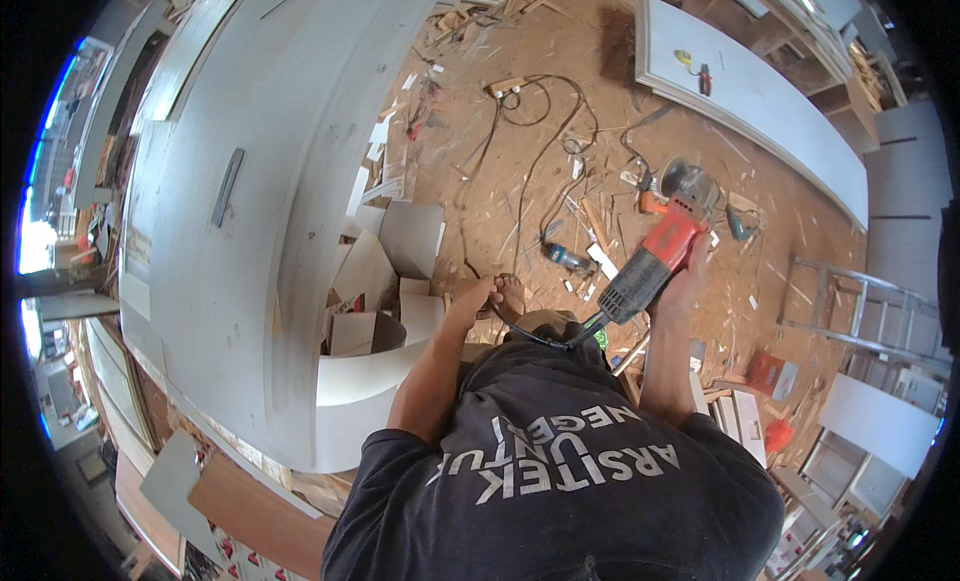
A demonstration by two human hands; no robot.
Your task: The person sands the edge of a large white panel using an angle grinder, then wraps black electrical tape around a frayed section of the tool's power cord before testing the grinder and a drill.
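While the right hand (688, 273) grips a red angle grinder (655, 251) (disc up), left hand (478, 297) fingers close on its black cord (525, 333).

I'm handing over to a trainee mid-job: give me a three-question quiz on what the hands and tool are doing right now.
1. True or false: the right hand grips the red angle grinder.
2. What does the left hand hold? A) a hammer B) the black cord C) a ladder
3. Fill in: the big grey panel lies on the person's ___ side.

Key: 1 true; 2 B; 3 left.
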